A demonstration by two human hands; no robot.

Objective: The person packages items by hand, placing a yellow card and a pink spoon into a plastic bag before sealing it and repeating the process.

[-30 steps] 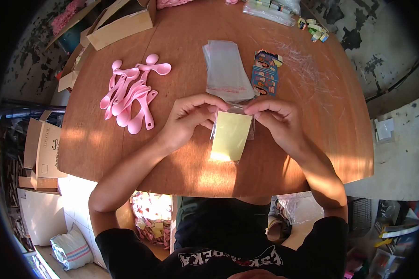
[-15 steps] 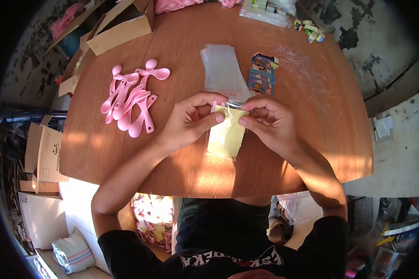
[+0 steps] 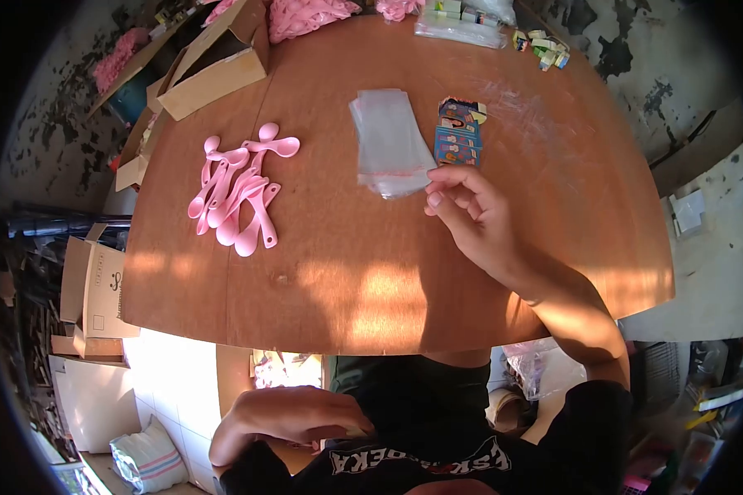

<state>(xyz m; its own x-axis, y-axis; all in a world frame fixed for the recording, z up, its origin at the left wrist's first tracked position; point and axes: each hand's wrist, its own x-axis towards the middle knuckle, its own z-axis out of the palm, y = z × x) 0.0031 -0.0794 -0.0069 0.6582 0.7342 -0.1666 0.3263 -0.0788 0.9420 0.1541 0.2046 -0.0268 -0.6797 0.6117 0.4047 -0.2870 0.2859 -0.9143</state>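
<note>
My right hand [image 3: 475,216] is over the table beside the lower right corner of a stack of clear plastic bags [image 3: 390,144], its thumb and fingers apart with nothing seen between them. A small pile of printed blue cards [image 3: 458,136] lies just beyond that hand. My left hand [image 3: 322,417] is low, in front of my body below the table edge; its fingers are mostly hidden, and whether it holds anything is unclear. Pink plastic spoons [image 3: 243,191] lie in a heap on the left part of the table.
The brown wooden table [image 3: 322,272] has an open cardboard box [image 3: 215,82] at its back left. Pink items in bags [image 3: 309,16] and plastic packs [image 3: 461,29] sit along the far edge. Below the table stands a container of colourful pieces [image 3: 285,370].
The yellow card in its clear bag is gone from between my hands. My left hand has moved down off the table toward my body. My right hand has opened near the bag stack.
</note>
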